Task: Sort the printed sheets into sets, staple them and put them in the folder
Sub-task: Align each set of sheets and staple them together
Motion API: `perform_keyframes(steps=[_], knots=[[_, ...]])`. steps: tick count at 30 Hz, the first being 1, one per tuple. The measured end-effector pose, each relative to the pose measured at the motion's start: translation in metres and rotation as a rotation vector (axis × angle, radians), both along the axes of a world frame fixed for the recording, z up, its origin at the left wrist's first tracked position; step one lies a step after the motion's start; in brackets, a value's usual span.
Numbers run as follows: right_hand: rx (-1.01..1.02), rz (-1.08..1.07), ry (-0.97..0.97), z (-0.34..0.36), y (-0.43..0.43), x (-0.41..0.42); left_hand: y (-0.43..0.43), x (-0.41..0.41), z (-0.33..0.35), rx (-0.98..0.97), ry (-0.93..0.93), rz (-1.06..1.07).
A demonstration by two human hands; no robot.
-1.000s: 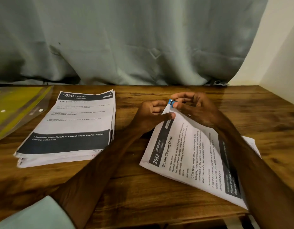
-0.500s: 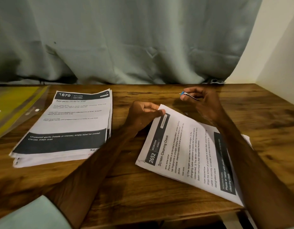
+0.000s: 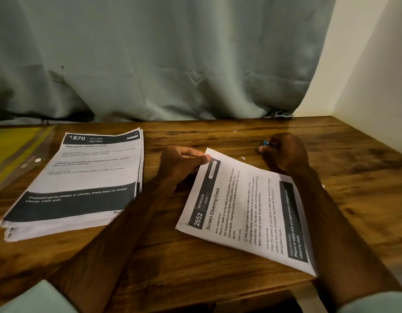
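Observation:
A set of printed sheets headed "2652 Bedroom, Screen Cleaning Check" (image 3: 247,213) lies slanted on the wooden table (image 3: 195,263) in front of me. My left hand (image 3: 182,161) pinches its top corner between thumb and fingers. My right hand (image 3: 283,152) rests on the table to the right of that corner, closed around a small blue stapler (image 3: 269,144) of which only the tip shows. A thick stack of printed sheets topped by "1670 Kitchen" (image 3: 87,177) sits to the left. The clear folder with a yellow insert (image 3: 12,152) lies at the far left edge.
A grey-green curtain (image 3: 172,59) hangs behind the table's back edge. A cream wall (image 3: 376,82) closes off the right side. A few tiny white paper bits (image 3: 243,157) lie near the sheet's corner. The table's front edge runs just under the slanted sheets.
My right hand has pulled the blue stapler away from the sheets' corner, moved right and come down onto the table. My left hand keeps its pinch on the corner.

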State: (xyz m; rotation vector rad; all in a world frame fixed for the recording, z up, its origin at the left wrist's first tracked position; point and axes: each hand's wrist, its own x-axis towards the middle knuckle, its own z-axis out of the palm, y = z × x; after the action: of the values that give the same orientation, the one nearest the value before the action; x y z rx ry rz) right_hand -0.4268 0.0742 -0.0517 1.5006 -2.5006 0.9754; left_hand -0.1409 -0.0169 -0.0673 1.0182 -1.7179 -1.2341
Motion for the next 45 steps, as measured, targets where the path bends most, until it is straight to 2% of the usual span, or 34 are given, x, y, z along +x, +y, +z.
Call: perform_keyframes(steps=[7,14,16,19,23,25,28,33,36,41,45], knots=[[-0.032,-0.121,-0.094,-0.011,0.003,-0.012,0.007,-0.002,0.003,0.072,-0.003,-0.078],[0.054,-0.158,-0.119,-0.011,0.001,-0.009,0.009,-0.003,0.000,-0.028,-0.043,-0.108],[0.008,-0.138,-0.092,-0.005,0.001,-0.002,0.009,-0.004,0.000,-0.076,-0.050,-0.106],[-0.128,0.089,-0.143,0.006,-0.002,0.020,0.008,-0.006,0.001,-0.136,-0.035,-0.082],[0.022,0.513,-0.231,0.017,0.001,0.058,0.007,-0.009,0.002,-0.201,-0.012,-0.054],[0.062,0.575,-0.306,0.021,0.007,0.064,0.007,-0.010,0.002,-0.242,-0.017,-0.029],[0.107,0.552,-0.377,0.030,0.015,0.063,0.007,-0.012,-0.001,-0.273,-0.016,-0.012],[0.308,0.627,-0.444,0.035,0.015,0.064,0.005,-0.009,0.003,-0.286,-0.024,-0.046],[0.253,0.615,-0.615,0.037,0.020,0.070,0.007,-0.002,0.011,-0.257,0.004,-0.097],[0.404,0.683,-0.621,0.052,0.027,0.060,0.010,0.021,0.029,-0.032,0.160,-0.145],[0.399,0.704,-0.665,0.065,0.042,0.064,0.000,0.041,0.043,0.103,0.268,-0.137]])
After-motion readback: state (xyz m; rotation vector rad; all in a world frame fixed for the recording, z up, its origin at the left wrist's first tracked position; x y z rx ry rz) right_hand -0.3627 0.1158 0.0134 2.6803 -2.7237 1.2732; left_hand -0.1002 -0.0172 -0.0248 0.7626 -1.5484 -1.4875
